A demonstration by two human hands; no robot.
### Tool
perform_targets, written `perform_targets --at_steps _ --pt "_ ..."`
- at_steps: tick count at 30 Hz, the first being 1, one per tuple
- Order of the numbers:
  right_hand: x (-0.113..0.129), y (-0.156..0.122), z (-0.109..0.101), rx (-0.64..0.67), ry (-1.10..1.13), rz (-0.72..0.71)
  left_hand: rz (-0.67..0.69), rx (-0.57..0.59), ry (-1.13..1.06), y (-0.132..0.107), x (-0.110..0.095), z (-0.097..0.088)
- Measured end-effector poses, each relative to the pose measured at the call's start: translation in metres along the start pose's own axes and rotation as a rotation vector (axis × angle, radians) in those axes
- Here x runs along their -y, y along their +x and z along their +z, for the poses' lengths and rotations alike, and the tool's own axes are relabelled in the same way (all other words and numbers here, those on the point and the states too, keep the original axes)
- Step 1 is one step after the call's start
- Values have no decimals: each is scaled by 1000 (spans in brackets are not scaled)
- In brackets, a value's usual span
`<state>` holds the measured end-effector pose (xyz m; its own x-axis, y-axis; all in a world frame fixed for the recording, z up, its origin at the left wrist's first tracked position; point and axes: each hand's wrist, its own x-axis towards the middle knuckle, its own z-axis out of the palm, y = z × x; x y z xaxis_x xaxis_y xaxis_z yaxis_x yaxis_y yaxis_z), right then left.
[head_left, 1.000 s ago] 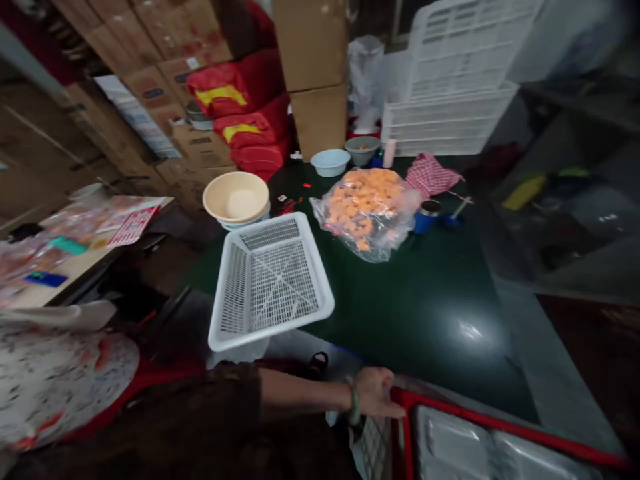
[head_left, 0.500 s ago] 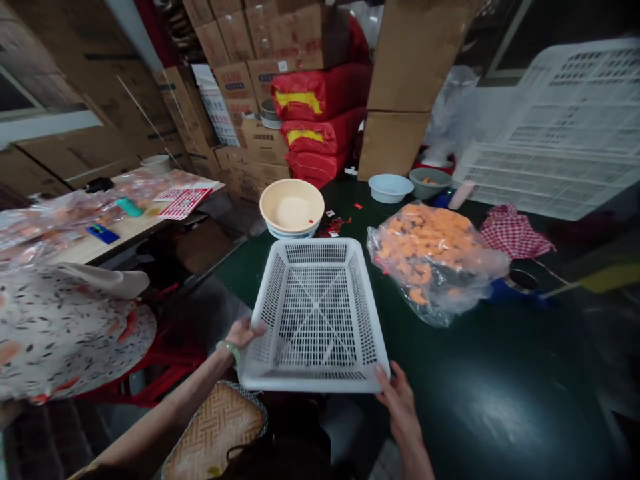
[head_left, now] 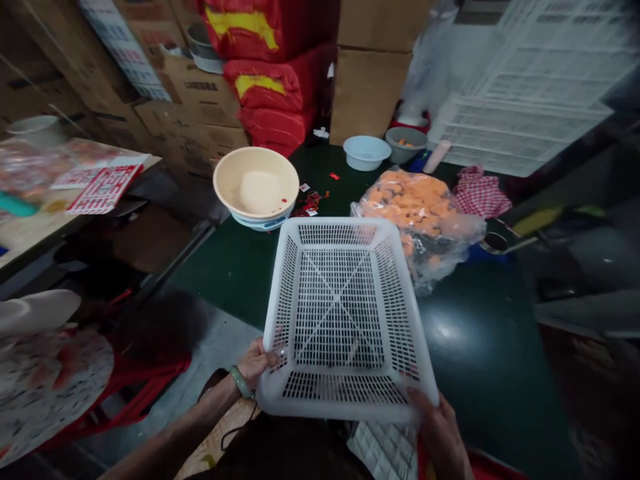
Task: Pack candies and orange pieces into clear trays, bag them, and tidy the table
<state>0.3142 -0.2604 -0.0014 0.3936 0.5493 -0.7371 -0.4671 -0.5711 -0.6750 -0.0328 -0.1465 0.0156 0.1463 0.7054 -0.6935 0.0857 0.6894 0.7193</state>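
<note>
A white plastic basket [head_left: 340,408] with slatted walls and floor is between my hands, nothing lying in it. My left hand [head_left: 257,362], a pale green bangle at its wrist, grips the left rim near the front corner, thumb over the edge. At the front right corner my right hand [head_left: 436,420] is closed on the rim, slightly blurred. Past the basket's far right side lies a clear plastic bag of orange pieces [head_left: 413,200]. A cream basin [head_left: 256,181], stacked on a blue-and-white one, stands beyond its far left corner.
The green table [head_left: 490,360] carries a light blue basin [head_left: 367,153], a grey bowl [head_left: 406,145] and a red checked cloth [head_left: 483,192]. White crates [head_left: 515,133] stand behind. A person in a patterned garment [head_left: 55,380] sits at left beside another table [head_left: 30,230].
My view has turned and dropped toward the table. The basket has come nearer to me with both hands still on its rim, and its far right corner now overlaps the bag.
</note>
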Motion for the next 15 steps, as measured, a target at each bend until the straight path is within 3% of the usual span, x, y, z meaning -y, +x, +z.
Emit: perform_targets --at_steps 3,7,11,13,15 --pt "4 -18 -12 -103 35 -77 31 40 -46 -5 -15 19" --pt "5 -50 -10 -277 210 -146 75 9 -156 -20 -33 53" --pt "-9 -95 -5 -112 543 -238 74 67 -154 -46 -26 91" --pt "-22 -111 -15 -79 583 -291 91 118 -76 -57 -14 111" --pt "-40 -124 -36 -125 615 -336 97 170 18 -67 0 134"
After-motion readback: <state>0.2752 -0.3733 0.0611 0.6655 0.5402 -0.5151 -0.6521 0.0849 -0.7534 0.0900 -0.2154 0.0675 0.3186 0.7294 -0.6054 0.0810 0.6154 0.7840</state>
